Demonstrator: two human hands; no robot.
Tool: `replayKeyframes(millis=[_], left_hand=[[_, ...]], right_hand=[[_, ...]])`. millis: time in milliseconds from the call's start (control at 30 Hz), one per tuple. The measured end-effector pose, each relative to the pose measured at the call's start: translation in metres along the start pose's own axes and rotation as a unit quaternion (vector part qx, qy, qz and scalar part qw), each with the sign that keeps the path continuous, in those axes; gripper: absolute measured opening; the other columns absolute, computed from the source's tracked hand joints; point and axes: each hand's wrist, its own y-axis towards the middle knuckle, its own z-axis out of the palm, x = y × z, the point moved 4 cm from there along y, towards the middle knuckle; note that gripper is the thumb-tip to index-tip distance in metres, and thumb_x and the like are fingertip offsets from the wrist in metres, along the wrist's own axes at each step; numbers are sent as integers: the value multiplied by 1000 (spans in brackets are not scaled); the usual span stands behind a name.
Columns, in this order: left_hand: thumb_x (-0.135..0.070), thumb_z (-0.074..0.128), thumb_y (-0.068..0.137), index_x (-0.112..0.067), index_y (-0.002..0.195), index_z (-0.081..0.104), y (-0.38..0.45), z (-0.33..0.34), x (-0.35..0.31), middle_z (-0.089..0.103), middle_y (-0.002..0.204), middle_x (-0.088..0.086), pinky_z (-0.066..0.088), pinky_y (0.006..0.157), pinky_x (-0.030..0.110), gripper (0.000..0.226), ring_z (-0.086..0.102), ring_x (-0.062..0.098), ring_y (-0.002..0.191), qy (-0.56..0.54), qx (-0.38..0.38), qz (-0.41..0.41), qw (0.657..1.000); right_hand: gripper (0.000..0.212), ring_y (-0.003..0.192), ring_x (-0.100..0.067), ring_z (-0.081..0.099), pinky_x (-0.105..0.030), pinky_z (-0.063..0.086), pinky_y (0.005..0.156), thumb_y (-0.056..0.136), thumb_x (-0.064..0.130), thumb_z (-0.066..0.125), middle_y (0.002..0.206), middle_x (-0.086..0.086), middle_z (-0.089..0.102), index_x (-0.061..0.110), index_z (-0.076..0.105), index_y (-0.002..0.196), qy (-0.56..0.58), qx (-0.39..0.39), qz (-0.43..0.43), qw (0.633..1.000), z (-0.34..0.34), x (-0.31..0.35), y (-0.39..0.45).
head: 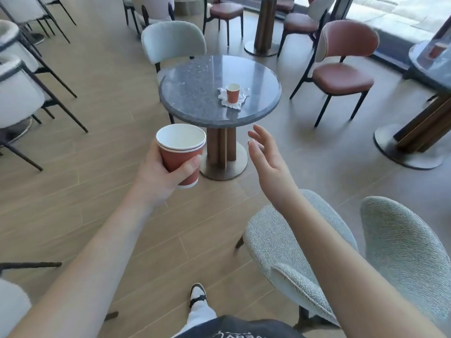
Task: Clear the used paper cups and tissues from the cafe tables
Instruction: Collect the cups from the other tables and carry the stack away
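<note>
The small terracotta paper cup (pixel 233 93) with a white inside stands upright on a crumpled white tissue (pixel 231 100), near the right edge of the round grey speckled stone table (pixel 195 93) ahead of me. The tissue lies under the cup like a coaster, so lifting the cup should free both. From here the cup's inside looks pale; I cannot tell whether any drink is left in it.

My left hand (pixel 161 174) is curled round a stack of nested terracotta paper cups (pixel 181 154); two white rims show at the top, one tucked in the other, and the top cup looks empty. I judge I carry them nested to leave my other hand free. My right hand (pixel 266 162) is held out toward the table with fingers spread and loose, holding nothing, well short of the tabletop.

A pale grey fabric chair (pixel 305 240) sits just beside my right arm, and a rust-red leather chair (pixel 341 69) stands beyond the table.
</note>
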Motion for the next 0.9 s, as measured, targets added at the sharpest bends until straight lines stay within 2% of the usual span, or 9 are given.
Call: replayKeyframes(millis=[133,267,367,500,633,800,900], left_hand=[[-63,83,54,-24,138,56,62,-33,15,71,127,-7,54,104,41,97,67,15,119,6,21,-7,1000],[-62,85,56,-29,135,56,119,-48,18,71,127,-7,52,107,50,90,66,17,121,6,48,-2,999],[-61,84,57,-28,136,56,158,-43,17,70,130,-6,51,109,50,90,64,17,123,5,65,11,998],[-62,83,55,-48,121,54,209,-30,20,69,127,-15,52,107,42,73,65,10,121,6,81,12,997],[-61,82,55,-49,118,56,265,-13,23,70,120,-22,53,103,33,70,65,3,117,1,92,11,996],[-63,81,54,-42,125,54,345,7,29,69,129,-11,50,109,46,79,64,14,122,15,80,2,997],[-63,82,54,-41,128,54,387,21,30,69,129,-11,50,109,47,82,65,12,121,23,78,-10,997]], right_hand=[[45,110,29,47,4,35,86,107,31,46,131,27,48,25,37,150,-4,-18,7,1000,39,-2,51],[47,113,26,47,2,37,87,106,30,46,136,19,50,22,36,152,-4,-34,18,999,59,-4,94],[49,113,26,46,1,38,86,106,30,46,140,12,49,21,35,153,-4,-50,32,998,63,-9,124],[48,109,29,47,3,39,82,106,30,46,139,11,49,21,35,152,-16,-68,42,997,58,-24,167],[46,107,31,47,4,38,80,107,31,46,140,12,48,24,35,151,-16,-80,52,995,48,-46,219],[43,112,28,46,4,37,84,106,35,45,138,20,49,30,37,148,-9,-85,60,995,29,-69,298],[36,111,29,46,3,37,85,106,32,46,133,27,48,35,38,142,-2,-78,67,995,17,-74,343]])
